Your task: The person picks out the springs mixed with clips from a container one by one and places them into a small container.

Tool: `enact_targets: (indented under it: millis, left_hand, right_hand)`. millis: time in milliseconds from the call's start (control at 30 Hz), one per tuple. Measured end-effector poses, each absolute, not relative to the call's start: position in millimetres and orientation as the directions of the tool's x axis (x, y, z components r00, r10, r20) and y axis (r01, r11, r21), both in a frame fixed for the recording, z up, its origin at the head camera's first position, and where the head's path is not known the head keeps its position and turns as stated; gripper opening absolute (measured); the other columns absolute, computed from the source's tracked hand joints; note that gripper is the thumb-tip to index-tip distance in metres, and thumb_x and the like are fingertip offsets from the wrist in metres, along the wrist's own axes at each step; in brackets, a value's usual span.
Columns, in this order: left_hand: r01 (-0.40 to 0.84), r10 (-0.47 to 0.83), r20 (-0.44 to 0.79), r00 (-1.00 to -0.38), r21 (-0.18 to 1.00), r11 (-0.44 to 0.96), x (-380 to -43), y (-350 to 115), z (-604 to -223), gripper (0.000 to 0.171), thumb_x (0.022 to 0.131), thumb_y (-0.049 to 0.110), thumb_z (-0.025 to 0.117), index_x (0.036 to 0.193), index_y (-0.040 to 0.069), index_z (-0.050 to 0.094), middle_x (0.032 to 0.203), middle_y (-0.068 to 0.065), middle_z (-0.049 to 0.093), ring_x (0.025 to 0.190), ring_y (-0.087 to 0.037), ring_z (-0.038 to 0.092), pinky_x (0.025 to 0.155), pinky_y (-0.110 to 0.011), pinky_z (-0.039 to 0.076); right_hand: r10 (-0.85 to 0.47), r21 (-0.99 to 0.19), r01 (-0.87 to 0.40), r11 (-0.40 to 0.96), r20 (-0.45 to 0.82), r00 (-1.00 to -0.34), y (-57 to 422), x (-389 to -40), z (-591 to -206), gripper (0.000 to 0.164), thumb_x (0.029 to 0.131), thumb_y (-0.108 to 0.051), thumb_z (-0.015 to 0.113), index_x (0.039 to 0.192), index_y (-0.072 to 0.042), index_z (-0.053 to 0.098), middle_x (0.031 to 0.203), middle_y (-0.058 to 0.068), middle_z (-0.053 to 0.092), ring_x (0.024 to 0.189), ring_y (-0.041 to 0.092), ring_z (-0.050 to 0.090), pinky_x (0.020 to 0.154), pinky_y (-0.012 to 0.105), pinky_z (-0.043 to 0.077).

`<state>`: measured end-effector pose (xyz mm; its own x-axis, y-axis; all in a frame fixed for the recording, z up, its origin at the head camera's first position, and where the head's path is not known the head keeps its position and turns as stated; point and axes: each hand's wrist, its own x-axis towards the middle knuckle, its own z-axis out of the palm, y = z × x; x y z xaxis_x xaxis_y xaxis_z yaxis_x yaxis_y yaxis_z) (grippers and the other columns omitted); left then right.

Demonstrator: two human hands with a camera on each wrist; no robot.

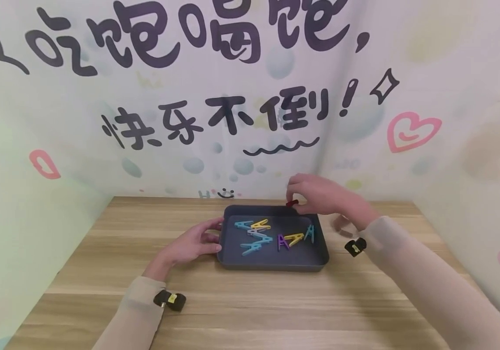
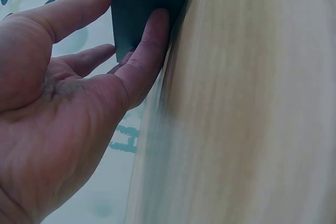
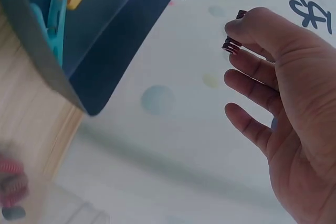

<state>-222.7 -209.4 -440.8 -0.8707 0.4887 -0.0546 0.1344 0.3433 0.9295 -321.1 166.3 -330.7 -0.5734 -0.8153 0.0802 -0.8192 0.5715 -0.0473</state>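
My right hand (image 1: 319,194) is raised over the back right corner of a dark grey tray (image 1: 271,266). Thumb and forefinger pinch a small dark red piece (image 1: 292,203); the right wrist view shows it as a ridged, coil-like piece (image 3: 231,40), its exact kind unclear. The other fingers are spread apart from it. At the tray's left end, my left hand (image 1: 195,243) touches the wall with extended fingers, as the left wrist view also shows. Inside the tray lie several clothespins: blue (image 1: 251,248), yellow (image 1: 294,239), purple (image 1: 282,242), teal (image 1: 310,233) and a pale one (image 1: 256,232).
Right of the tray, partly behind the right wrist, stands a see-through container (image 1: 343,226); blurred reddish ridged pieces (image 3: 11,182) show there in the right wrist view. The wooden table (image 1: 241,306) meets a printed wall cloth (image 1: 166,170) at its back edge.
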Motion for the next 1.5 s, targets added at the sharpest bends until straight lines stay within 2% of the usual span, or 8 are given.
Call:
enact_targets:
  millis: [267,467,767,1067,1233,1500]
  left_hand:
    - [0.156,0.500,-0.037,-0.865,0.928,0.339,-223.4,-211.5,-440.2,0.074,0.102,0.002,0.068,0.163,-0.007,0.026,0.154,-0.031,0.044,0.135,-0.046,0.057,0.107,-0.044,0.055]
    - [0.134,0.494,-0.052,-0.868,0.933,0.334,-222.0,-210.7,-437.6,0.075,0.102,0.002,0.069,0.164,-0.005,0.027,0.155,-0.029,0.045,0.135,-0.045,0.057,0.108,-0.045,0.054]
    - [0.127,0.489,-0.061,-0.870,0.931,0.341,-222.2,-208.7,-436.5,0.076,0.102,0.001,0.069,0.164,-0.005,0.027,0.155,-0.028,0.045,0.136,-0.045,0.057,0.108,-0.046,0.054]
    - [0.129,0.486,-0.062,-0.872,0.928,0.349,-220.3,-209.1,-437.2,0.075,0.102,0.001,0.068,0.164,-0.006,0.027,0.155,-0.030,0.045,0.136,-0.046,0.056,0.108,-0.046,0.053]
    - [0.129,0.488,-0.064,-0.871,0.927,0.353,-221.8,-208.7,-438.3,0.075,0.102,0.002,0.069,0.164,-0.005,0.027,0.155,-0.029,0.045,0.136,-0.046,0.056,0.108,-0.045,0.053]
    - [0.143,0.489,-0.046,-0.871,0.929,0.342,-223.1,-208.7,-442.1,0.075,0.101,0.002,0.070,0.164,-0.005,0.029,0.154,-0.028,0.046,0.135,-0.045,0.057,0.109,-0.046,0.053]
  right_hand:
    - [-0.813,-0.040,-0.823,0.567,0.133,-0.567,188.7,-316.5,-322.5,0.014,0.087,-0.012,0.083,0.098,-0.017,0.077,0.099,-0.005,0.063,0.091,0.016,0.058,0.087,0.036,0.056]
    - [-0.791,-0.052,-0.801,0.596,0.136,-0.597,207.8,-314.4,-321.3,0.014,0.087,-0.012,0.083,0.097,-0.019,0.077,0.097,-0.006,0.062,0.090,0.016,0.057,0.086,0.037,0.055]
    - [-0.747,-0.066,-0.756,0.651,0.125,-0.653,237.2,-312.6,-322.3,0.013,0.088,-0.012,0.083,0.096,-0.020,0.076,0.103,0.001,0.068,0.094,0.017,0.059,0.088,0.038,0.056]
    - [-0.729,-0.061,-0.742,0.668,0.146,-0.669,267.7,-310.9,-326.7,0.015,0.085,-0.009,0.085,0.096,-0.017,0.077,0.101,-0.001,0.067,0.094,0.017,0.061,0.087,0.040,0.058]
    - [-0.700,-0.071,-0.712,0.698,0.142,-0.700,285.3,-309.3,-330.1,0.015,0.084,-0.008,0.086,0.095,-0.015,0.078,0.100,0.000,0.067,0.093,0.018,0.061,0.085,0.040,0.058]
    - [-0.666,-0.077,-0.677,0.732,0.126,-0.735,310.8,-305.1,-337.1,0.016,0.086,-0.008,0.086,0.097,-0.018,0.079,0.101,-0.004,0.066,0.094,0.018,0.060,0.084,0.042,0.059]
